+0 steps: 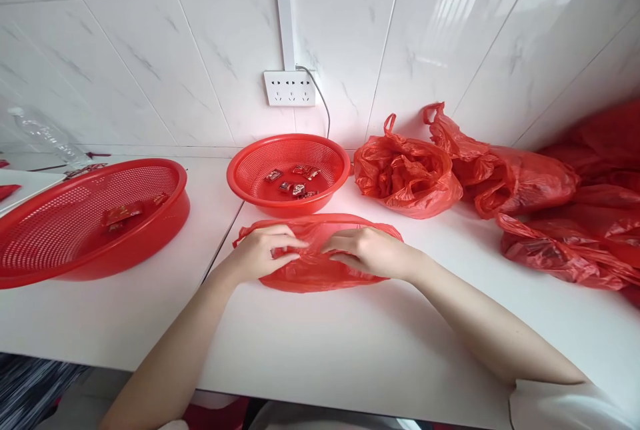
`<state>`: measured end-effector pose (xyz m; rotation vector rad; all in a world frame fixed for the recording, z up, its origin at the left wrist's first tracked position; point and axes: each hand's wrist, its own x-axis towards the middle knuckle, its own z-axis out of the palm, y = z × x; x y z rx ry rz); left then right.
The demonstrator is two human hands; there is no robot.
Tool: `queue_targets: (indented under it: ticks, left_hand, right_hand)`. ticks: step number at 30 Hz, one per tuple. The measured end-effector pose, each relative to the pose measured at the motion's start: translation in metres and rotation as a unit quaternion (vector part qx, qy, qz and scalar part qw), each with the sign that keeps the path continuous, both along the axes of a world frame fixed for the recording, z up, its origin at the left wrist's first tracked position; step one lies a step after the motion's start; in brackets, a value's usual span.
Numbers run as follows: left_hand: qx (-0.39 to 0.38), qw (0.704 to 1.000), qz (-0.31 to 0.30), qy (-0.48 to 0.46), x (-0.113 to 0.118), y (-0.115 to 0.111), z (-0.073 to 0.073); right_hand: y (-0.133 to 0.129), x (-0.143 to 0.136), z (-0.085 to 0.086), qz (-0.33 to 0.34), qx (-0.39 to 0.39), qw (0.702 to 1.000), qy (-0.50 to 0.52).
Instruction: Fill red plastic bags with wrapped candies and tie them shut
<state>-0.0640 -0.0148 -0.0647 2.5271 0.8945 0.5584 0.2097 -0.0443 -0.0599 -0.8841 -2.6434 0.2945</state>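
Observation:
A red plastic bag [320, 278] lies spread out on the white table in front of me. Both my hands rest over its upper side, fingertips pointing inward and a small gap between them. My left hand [265, 251] has its fingers stretched out and the thumb apart, touching the thin film. My right hand [367, 250] reaches in from the other side with loosely bent fingers, its thumb also apart. Neither hand visibly grips the film. Just behind the bag stands a red perforated basket [245, 180] with several small wrapped packets [299, 190] in it.
A larger red basket [170, 187] with a few packets stands at left, near a clear bottle [47, 137]. Filled red bags [410, 177] crowd the right side. A socket panel [290, 89] with a grey cable is on the tiled wall. A seam crosses the table.

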Motion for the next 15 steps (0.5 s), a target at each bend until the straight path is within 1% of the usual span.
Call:
queue_targets:
  ticks: [2,3,4,6,8,11,15]
  left_hand:
    - [0.087,0.996,-0.002,0.001,0.004,-0.005,0.001]
    - [0.120,0.993,-0.004,0.012,0.006,-0.007,0.000]
    - [0.146,0.989,-0.006,0.027,0.007,-0.008,0.000]
    - [0.169,0.984,-0.008,0.062,0.008,-0.007,-0.003]
    - [0.152,0.984,-0.005,0.093,0.007,-0.005,-0.007]
    - [0.080,0.989,0.012,0.122,0.004,0.002,-0.016]
    - [-0.010,0.990,0.028,0.136,-0.003,0.011,-0.027]
  right_hand:
    - [-0.001,-0.003,0.000,0.030,0.088,0.995,0.024]
    - [0.000,-0.004,-0.003,0.039,0.126,0.991,0.017]
    - [0.003,-0.005,-0.006,0.043,0.154,0.987,0.003]
    - [0.010,-0.005,-0.015,0.042,0.169,0.984,-0.032]
    - [0.017,-0.003,-0.025,0.033,0.144,0.987,-0.061]
    - [0.028,0.001,-0.040,0.004,0.087,0.992,-0.087]
    - [0.041,0.010,-0.061,-0.031,0.024,0.992,-0.117]
